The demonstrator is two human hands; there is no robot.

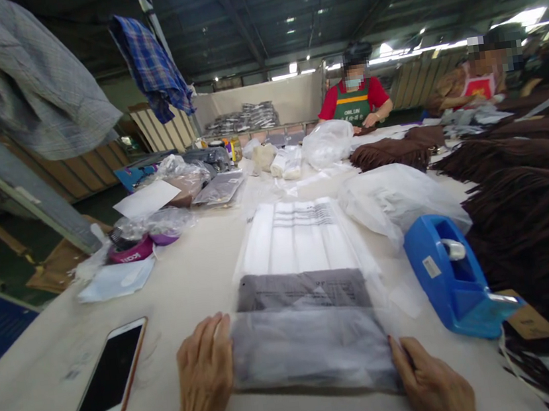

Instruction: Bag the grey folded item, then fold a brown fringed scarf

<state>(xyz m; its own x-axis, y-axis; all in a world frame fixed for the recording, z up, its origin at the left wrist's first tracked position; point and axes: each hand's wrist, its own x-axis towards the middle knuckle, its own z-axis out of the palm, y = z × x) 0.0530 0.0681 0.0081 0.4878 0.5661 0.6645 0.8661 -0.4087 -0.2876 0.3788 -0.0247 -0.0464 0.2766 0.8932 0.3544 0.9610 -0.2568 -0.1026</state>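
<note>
A dark grey folded cloth item inside a clear plastic bag (312,347) lies flat on the table before me. My left hand (204,367) grips the bag's left edge, fingers bent over it and thumb hidden. At the opposite edge, my right hand (433,379) is closed on the plastic between thumb and curled fingers. Directly beyond lies a stack of flat white plastic bags (298,236) with dark printed lines. A blue tape dispenser (443,278) stands to the right of the bagged item.
A phone (108,379) lies at left. Brown fringed cloths (531,220) pile up on the right, with a brown tag (531,320). Crumpled clear plastic (398,197) sits behind the dispenser. A purple tape roll (132,249) is at left. Two co-workers work across the table.
</note>
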